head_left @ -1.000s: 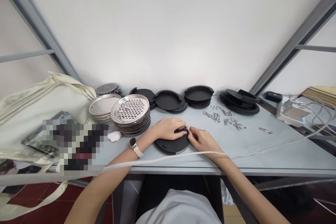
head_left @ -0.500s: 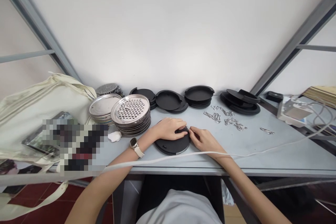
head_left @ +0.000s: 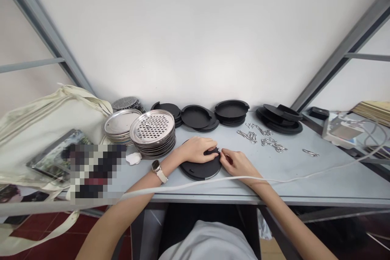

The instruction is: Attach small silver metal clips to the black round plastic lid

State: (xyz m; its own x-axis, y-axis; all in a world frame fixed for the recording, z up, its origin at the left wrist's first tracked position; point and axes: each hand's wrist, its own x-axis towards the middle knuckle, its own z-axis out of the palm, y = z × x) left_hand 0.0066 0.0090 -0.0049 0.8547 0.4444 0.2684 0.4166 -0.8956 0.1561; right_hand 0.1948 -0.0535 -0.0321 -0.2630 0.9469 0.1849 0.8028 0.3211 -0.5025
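A round black disc (head_left: 201,170) lies on the table in front of me, with a small slot near its lower left edge. My left hand (head_left: 199,149) rests across the disc's far part, thumb and fingers closed on it. At the disc's right edge, my right hand (head_left: 234,161) pinches a small shiny metal clip (head_left: 219,150), mostly covered by the fingertips. Several loose metal clips (head_left: 272,144) lie in small groups beyond my right hand. One more metal clip (head_left: 310,152) is farther right.
Stacked perforated metal discs (head_left: 152,128) and plain metal discs (head_left: 122,122) stand at the left. Black round trays (head_left: 232,109) line the wall, with more black parts (head_left: 278,120) to their right. A white cable (head_left: 189,184) crosses before my forearms. A cloth bag (head_left: 76,109) sits left.
My right fingertips have shifted slightly at the disc's edge, and more of the shiny metal clip shows between them. The left hand and disc stay in place.
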